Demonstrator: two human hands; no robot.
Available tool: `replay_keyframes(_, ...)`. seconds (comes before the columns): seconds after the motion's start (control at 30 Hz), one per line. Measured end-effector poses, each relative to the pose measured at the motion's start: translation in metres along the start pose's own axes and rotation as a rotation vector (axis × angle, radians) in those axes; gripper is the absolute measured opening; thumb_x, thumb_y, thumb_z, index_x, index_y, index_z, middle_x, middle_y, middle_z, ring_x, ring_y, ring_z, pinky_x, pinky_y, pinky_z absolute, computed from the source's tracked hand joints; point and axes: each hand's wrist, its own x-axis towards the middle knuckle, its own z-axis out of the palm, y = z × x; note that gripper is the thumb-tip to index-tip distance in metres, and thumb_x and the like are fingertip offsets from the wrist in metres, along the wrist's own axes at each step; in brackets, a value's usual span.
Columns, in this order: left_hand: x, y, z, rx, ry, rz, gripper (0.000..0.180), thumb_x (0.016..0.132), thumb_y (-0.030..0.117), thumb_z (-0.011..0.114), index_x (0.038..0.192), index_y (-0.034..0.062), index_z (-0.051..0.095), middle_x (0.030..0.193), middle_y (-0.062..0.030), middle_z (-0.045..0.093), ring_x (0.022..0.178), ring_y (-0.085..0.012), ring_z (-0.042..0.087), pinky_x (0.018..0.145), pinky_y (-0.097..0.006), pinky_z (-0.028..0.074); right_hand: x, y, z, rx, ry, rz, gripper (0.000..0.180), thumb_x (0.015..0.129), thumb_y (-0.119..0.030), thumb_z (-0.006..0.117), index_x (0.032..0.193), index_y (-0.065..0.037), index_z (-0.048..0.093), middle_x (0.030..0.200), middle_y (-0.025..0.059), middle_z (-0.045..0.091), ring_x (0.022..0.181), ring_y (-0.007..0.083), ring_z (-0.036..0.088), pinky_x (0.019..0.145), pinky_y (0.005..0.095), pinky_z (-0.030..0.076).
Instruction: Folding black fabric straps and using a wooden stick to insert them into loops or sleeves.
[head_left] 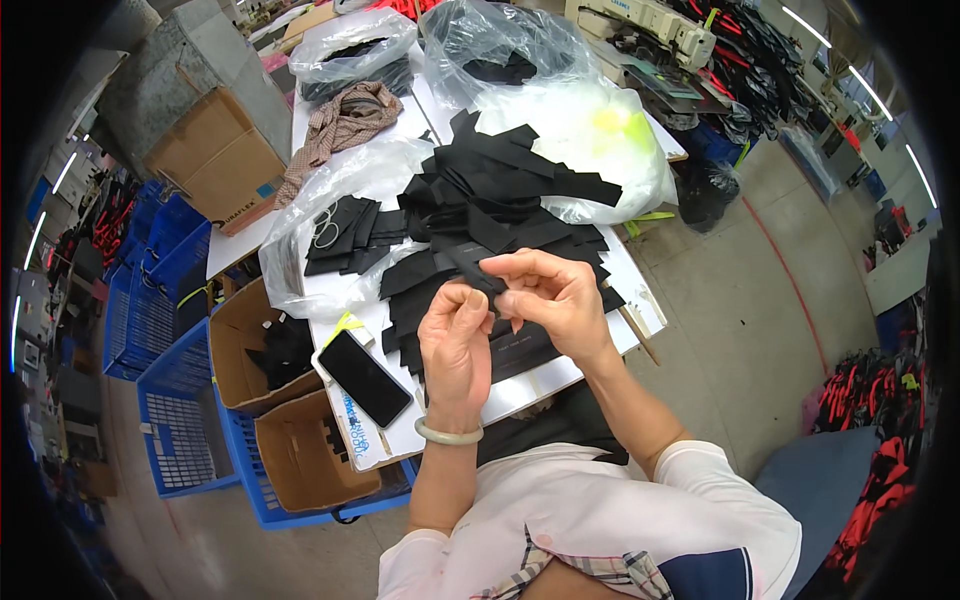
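Both hands meet over the near part of a white table, holding a small black fabric piece (pixel 474 270) between them. My left hand (pixel 456 330), with a pale bangle on its wrist, pinches the piece's lower end. From the right, my right hand (pixel 550 298) grips the same piece with thumb and fingers. Behind and beneath the hands spreads a large heap of black fabric pieces (pixel 480 190). Left of that heap, smaller stacks of black pieces (pixel 345 232) lie on clear plastic, with scissors (pixel 326 228) on top; only their pale handles show plainly.
A black phone (pixel 365 378) lies at the table's near left edge. Below it stand cardboard boxes (pixel 300 455) and blue crates (pixel 180 440). Clear plastic bags (pixel 500 50) and a checked cloth (pixel 345 125) occupy the far side. A sewing machine (pixel 650 25) stands beyond at the right.
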Motion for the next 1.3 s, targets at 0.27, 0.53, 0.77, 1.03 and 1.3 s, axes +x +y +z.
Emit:
replay_keyframes(0.27, 0.002, 0.009, 0.014, 0.274, 0.155, 0.153, 0.016, 0.088, 0.009, 0.062, 0.077, 0.0031, 0.051, 0.061, 0.0019, 0.048, 0.044, -0.0021, 0.035, 0.040, -0.016, 0.023, 0.005, 0.020, 0.014, 0.092, 0.190, -0.045, 0.033, 0.075, 0.012, 0.054, 0.107, 0.004, 0.055, 0.089, 0.0086, 0.064, 0.061, 0.0026, 0.053, 0.053, 0.0162, 0.043)
replay_keyframes(0.53, 0.001, 0.015, -0.003, 0.053, 0.014, -0.095, 0.017, 0.090, 0.011, 0.060, 0.077, 0.0026, 0.052, 0.061, 0.0006, 0.048, 0.045, -0.0027, 0.033, 0.040, -0.016, 0.024, 0.006, 0.044, -0.004, 0.912, -0.202, 0.230, 0.027, 0.074, 0.007, 0.060, 0.100, 0.003, 0.055, 0.070, 0.0034, 0.056, 0.041, 0.0020, 0.033, 0.035, 0.0171, 0.025)
replay_keyframes(0.77, 0.012, 0.019, -0.010, -0.194, 0.009, -0.139, 0.018, 0.089, 0.011, 0.060, 0.076, 0.0043, 0.050, 0.056, 0.0023, 0.043, 0.041, -0.0034, 0.032, 0.038, -0.018, 0.024, 0.012, 0.025, 0.004, 0.649, -0.078, 0.246, 0.027, 0.078, 0.004, 0.064, 0.104, 0.007, 0.057, 0.069, 0.0021, 0.056, 0.045, 0.0034, 0.043, 0.038, 0.0175, 0.034)
replay_keyframes(1.03, 0.004, 0.011, -0.003, 0.257, 0.089, 0.067, 0.021, 0.091, 0.015, 0.059, 0.075, 0.0044, 0.051, 0.057, 0.0032, 0.045, 0.042, -0.0021, 0.035, 0.038, -0.016, 0.026, 0.000, 0.037, 0.010, 0.851, -0.046, 0.273, 0.044, 0.075, 0.003, 0.067, 0.117, 0.007, 0.053, 0.078, 0.0074, 0.063, 0.040, 0.0002, 0.037, 0.035, 0.0145, 0.028)
replay_keyframes(1.3, 0.002, 0.026, 0.006, 0.207, 0.001, 0.029, 0.014, 0.090, 0.013, 0.059, 0.085, 0.0010, 0.054, 0.067, -0.0012, 0.052, 0.052, -0.0059, 0.048, 0.043, -0.017, 0.038, 0.004, 0.014, 0.001, 0.437, -0.088, 0.158, 0.030, 0.079, -0.001, 0.066, 0.108, 0.006, 0.061, 0.073, 0.0070, 0.063, 0.051, 0.0059, 0.054, 0.042, 0.0152, 0.039)
